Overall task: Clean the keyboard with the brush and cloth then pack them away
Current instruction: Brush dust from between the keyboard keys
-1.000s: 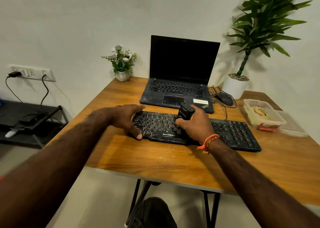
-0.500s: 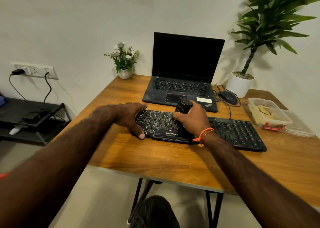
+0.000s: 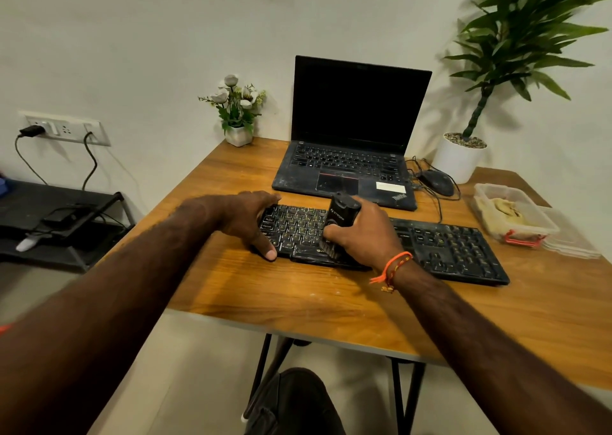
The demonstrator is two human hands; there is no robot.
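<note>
Keyboard [image 3: 440, 246], black, flat and long, lies across the middle of a wooden table [image 3: 298, 295] whose orange-brown grain runs left to right; pale specks dot the wood near its front edge. The left hand [image 3: 246, 217] rests palm-down over the keyboard's left end, fingers loosely curled over the far edge and the thumb pressed on the near corner, gripping nothing else. The right hand [image 3: 366, 232], with an orange thread band [image 3: 392, 267] at the wrist, is wrapped closed around a brush [image 3: 341, 217] with a chunky, smooth black handle, held upright, its short dark bristles touching the keys just left of the keyboard's centre.

Further right, near the table's right edge, a clear rectangular plastic box [image 3: 516, 217] with a red clip holds a crumpled beige cloth [image 3: 508, 207]; a clear lid [image 3: 576, 242] lies just beside it. Beyond the keyboard stands an open black laptop [image 3: 351, 166], its palm rest dusty and its screen dark. A rounded black mouse [image 3: 437, 183] with a tangled cable sits right of it. At the far edge, a small white pot of white flowers [image 3: 236, 110] stands on the left, and a tall leafy plant [image 3: 490, 70] in a smooth white pot on the right.
</note>
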